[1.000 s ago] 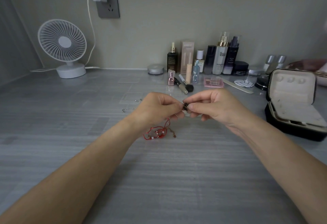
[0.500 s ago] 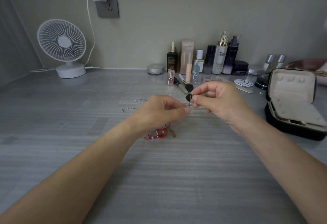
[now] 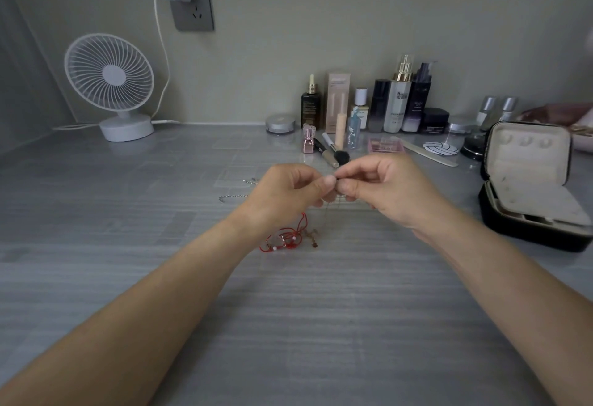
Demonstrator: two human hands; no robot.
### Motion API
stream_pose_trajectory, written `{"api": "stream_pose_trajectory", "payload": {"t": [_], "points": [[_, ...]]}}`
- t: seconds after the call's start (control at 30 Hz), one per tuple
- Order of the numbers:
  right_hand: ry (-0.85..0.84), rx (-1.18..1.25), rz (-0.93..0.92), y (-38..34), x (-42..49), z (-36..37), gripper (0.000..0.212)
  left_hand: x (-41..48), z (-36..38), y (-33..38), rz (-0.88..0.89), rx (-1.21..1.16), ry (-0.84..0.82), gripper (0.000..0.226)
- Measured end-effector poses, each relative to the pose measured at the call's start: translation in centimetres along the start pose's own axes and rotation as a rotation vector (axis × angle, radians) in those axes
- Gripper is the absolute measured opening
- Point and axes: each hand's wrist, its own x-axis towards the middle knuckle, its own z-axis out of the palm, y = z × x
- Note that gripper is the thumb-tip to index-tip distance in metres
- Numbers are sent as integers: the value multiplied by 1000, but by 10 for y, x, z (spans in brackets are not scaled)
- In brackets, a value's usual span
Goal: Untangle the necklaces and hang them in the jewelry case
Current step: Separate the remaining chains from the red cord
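My left hand and my right hand meet fingertip to fingertip above the middle of the grey table, both pinching a thin chain necklace with a small dark pendant. The fine chain hangs from the fingers to a small gold piece on the table. A red cord necklace with white beads lies tangled just below my left hand. A silver chain lies on the table left of that hand. The black jewelry case stands open at the right, its cream lining showing.
A row of cosmetic bottles and small jars lines the back wall, with a makeup brush and a pink palette in front. A white desk fan stands at the back left, its cable running to a wall socket.
My right hand, raised with the pendant half a second ago, has come back down level with my left. The fingertips of both hands now meet on the pendant again.
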Motion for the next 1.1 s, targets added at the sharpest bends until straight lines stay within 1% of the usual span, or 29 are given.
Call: {"api": "stream_pose_trajectory", "payload": {"t": [0.1, 0.17, 0.23, 0.3, 0.4, 0.5, 0.57, 0.63, 0.77, 0.97, 1.1], "points": [[42, 64, 33, -1, 1, -1, 8, 0, 1, 1, -59, -125, 20, 29], [67, 113, 37, -2, 0, -3, 7, -1, 2, 1, -95, -207, -42, 32], [75, 143, 42, -3, 0, -4, 8, -3, 4, 1, -103, -247, -124, 28], [83, 175, 68, -3, 1, -5, 10, -5, 6, 1, -86, -289, -157, 22], [126, 281, 109, -2, 3, -9, 13, -3, 1, 2, -113, -450, -114, 25], [163, 469, 146, -5, 5, -15, 15, 1, -7, 4, -153, -584, -69, 32], [166, 590, 170, -7, 6, -20, 16, 3, -12, 3, -165, -639, -57, 32], [172, 668, 186, -7, 6, -23, 17, 4, -15, 2, -171, -666, -51, 31], [211, 724, 188, -5, 8, -28, 15, 4, -19, 0, -171, -697, -35, 31], [317, 885, 229, 1, 10, -40, 19, 5, -22, 1, -167, -711, -9, 30], [325, 882, 219, 5, 12, -44, 16, 4, -26, 3, -144, -697, -27, 23]]}}
